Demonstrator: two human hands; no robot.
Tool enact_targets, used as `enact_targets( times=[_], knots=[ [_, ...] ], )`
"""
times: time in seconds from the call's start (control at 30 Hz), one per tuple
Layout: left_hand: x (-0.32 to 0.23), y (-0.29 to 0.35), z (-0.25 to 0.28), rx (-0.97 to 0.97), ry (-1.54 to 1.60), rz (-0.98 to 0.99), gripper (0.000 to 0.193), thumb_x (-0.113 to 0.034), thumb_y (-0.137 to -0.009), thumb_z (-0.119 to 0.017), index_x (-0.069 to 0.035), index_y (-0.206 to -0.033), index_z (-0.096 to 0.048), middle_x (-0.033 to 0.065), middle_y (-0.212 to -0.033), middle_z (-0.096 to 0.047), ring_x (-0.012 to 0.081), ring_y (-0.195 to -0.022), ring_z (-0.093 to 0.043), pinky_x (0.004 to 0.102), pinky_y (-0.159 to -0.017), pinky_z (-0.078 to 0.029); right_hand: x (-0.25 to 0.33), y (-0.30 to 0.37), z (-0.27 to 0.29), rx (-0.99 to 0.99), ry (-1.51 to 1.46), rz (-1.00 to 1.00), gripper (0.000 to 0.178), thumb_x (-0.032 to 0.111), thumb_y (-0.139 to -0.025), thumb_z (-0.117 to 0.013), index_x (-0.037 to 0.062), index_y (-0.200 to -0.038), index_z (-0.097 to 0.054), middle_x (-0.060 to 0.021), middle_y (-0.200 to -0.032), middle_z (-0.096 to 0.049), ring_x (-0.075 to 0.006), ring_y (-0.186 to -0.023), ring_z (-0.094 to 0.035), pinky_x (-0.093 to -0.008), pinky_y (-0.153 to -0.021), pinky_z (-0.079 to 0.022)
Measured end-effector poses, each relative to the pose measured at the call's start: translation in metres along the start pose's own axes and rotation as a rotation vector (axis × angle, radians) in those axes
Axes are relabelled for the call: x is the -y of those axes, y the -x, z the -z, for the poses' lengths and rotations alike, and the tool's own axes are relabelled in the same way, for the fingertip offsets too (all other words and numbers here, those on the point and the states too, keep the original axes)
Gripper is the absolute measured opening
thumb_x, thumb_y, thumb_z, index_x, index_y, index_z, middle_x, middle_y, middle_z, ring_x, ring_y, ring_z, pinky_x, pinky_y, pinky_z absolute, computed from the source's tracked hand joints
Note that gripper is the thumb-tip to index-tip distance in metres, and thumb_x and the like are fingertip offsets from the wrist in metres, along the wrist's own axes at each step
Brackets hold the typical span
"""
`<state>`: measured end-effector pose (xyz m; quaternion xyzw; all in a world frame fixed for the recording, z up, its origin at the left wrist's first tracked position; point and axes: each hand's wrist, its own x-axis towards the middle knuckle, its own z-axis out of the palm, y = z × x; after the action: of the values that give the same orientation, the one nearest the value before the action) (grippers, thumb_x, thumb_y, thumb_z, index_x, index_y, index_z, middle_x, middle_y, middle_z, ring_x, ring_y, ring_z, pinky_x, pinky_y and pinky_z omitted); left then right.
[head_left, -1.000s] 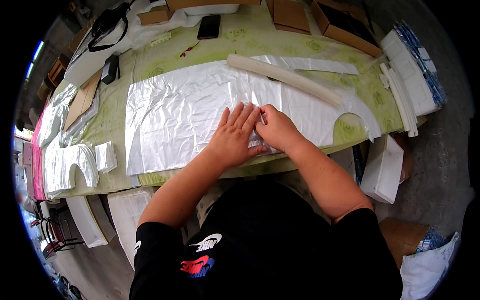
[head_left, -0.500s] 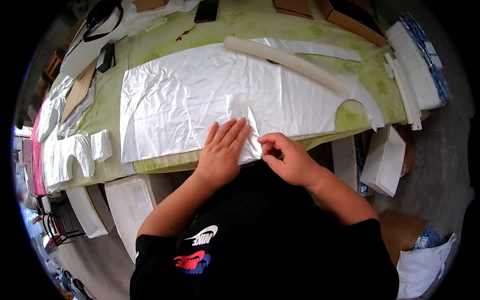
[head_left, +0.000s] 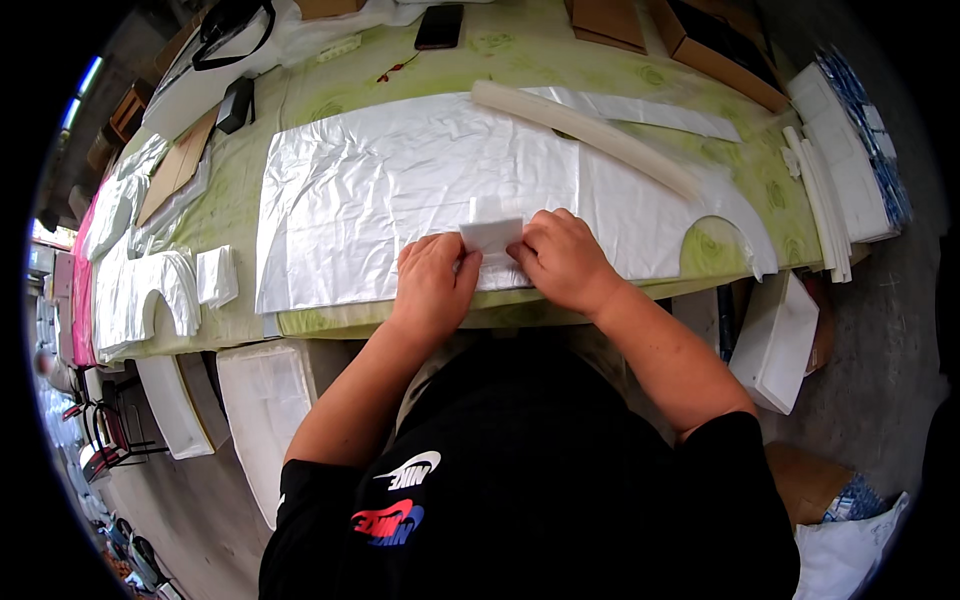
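Observation:
Between my hands is a small rectangle of folded white plastic film (head_left: 491,236). My left hand (head_left: 437,278) pinches its left end with the thumb along the lower edge, and my right hand (head_left: 567,258) grips the right end between thumb and fingers. Under both hands lies a large, creased sheet of shiny white film (head_left: 350,200), with a rounded cut-out at its right end. Beyond the folded piece, a paler flat strip (head_left: 490,207) shows on the sheet. A long pale roll (head_left: 590,138) rests slantwise across the sheet's far right part.
A green patterned cover (head_left: 390,85) spreads over the table. At left are folded white plastic bags (head_left: 160,290) and a cardboard piece (head_left: 177,165). A black phone (head_left: 439,27) lies at the back, an open cardboard box (head_left: 720,55) at back right. White bins (head_left: 265,400) stand below the near edge.
My left hand, flat on the film before, now pinches the folded piece. The piece has become a shorter rectangle, held up between both hands. My right hand has moved farther from my body.

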<state>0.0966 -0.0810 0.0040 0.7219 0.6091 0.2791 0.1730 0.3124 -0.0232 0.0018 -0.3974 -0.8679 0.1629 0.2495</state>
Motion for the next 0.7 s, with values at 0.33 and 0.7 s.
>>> enact_targets(
  times=[0.33,0.7],
  knots=[
    [0.001,-0.01,-0.013,-0.091,-0.186,-0.278,0.071,-0.028,-0.09,-0.072,-0.01,-0.153,-0.044,0.0158,-0.146,-0.052,0.0368,-0.141,-0.042,0.0556,-0.118,-0.027,0.016,-0.004,-0.008,-0.016,0.196,-0.16,0.017,0.022,-0.086,-0.068,0.0052,-0.081,-0.066,-0.0109,-0.086,-0.064,-0.034,-0.084,-0.061,-0.0471,-0.076,-0.05],
    [-0.005,0.027,0.008,0.057,0.193,-0.309,0.052,-0.026,-0.09,-0.076,-0.008,-0.136,-0.057,0.0144,-0.136,-0.062,0.0316,-0.127,-0.059,0.0488,-0.109,-0.044,0.016,-0.017,0.003,0.076,0.102,-0.291,0.05,0.028,-0.082,-0.07,0.0109,-0.129,-0.063,-0.014,-0.104,-0.066,-0.0363,-0.1,-0.064,-0.0473,-0.089,-0.052]
  ],
)
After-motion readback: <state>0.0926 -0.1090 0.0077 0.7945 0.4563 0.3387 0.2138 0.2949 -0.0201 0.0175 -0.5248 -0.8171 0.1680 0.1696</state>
